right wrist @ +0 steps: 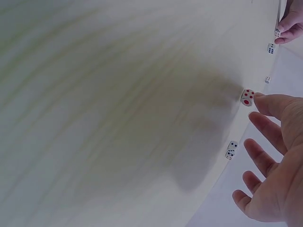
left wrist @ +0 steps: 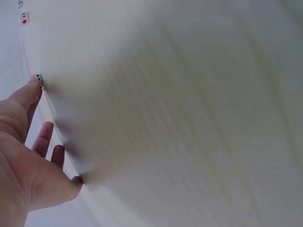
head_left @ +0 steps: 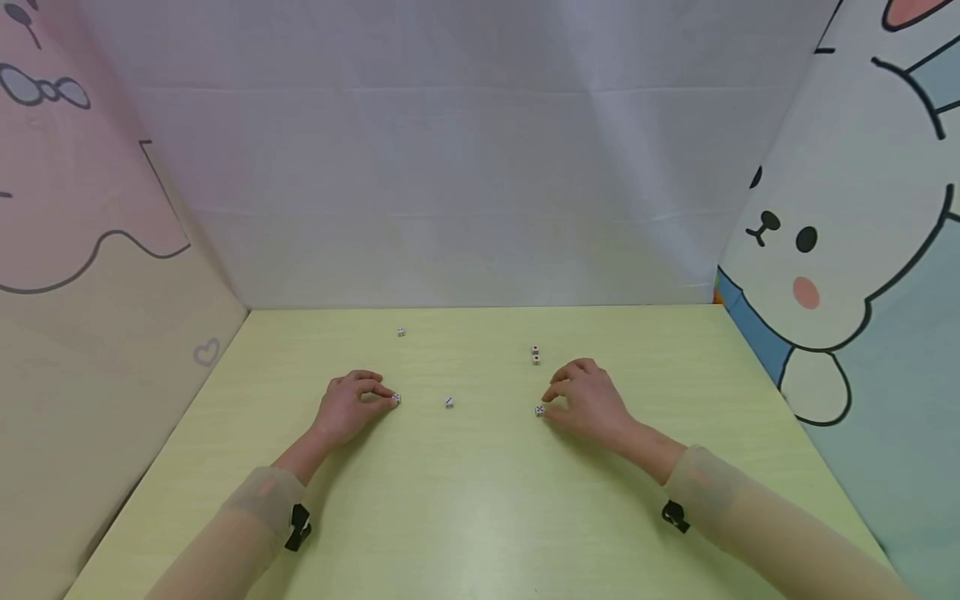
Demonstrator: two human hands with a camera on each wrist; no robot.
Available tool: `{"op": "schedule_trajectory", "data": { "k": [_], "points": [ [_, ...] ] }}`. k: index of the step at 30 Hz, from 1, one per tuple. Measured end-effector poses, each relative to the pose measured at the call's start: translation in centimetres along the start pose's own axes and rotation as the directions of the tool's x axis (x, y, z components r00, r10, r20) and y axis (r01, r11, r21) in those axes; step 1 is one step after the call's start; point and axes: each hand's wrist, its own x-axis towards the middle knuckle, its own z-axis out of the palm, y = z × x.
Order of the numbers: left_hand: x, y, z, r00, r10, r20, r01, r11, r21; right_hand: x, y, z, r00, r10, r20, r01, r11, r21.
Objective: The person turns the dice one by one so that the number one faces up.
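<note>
In the head view my left hand pinches a small white die between thumb and index finger, low over the table. The left wrist view shows that die at the thumb tip, the other fingers spread apart. Another die lies to its right. My right hand has its thumb tip at a die. In the right wrist view this die shows red dots, and the index finger stands apart from it, the fingers loosely spread.
Beyond my right hand two dice sit close together; whether stacked, I cannot tell. One more die lies near the far edge on the left. The pale wooden table is bordered by a white cloth behind and printed panels at both sides.
</note>
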Motion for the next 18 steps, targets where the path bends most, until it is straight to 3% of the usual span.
{"op": "schedule_trajectory", "data": {
  "k": [18],
  "points": [
    [0.07,0.75,-0.83,1.000,-0.006,0.008,0.006,1.000,0.006,0.24,-0.38,-0.35,1.000,-0.007,0.006,0.007,1.000,0.008]
  ]
}}
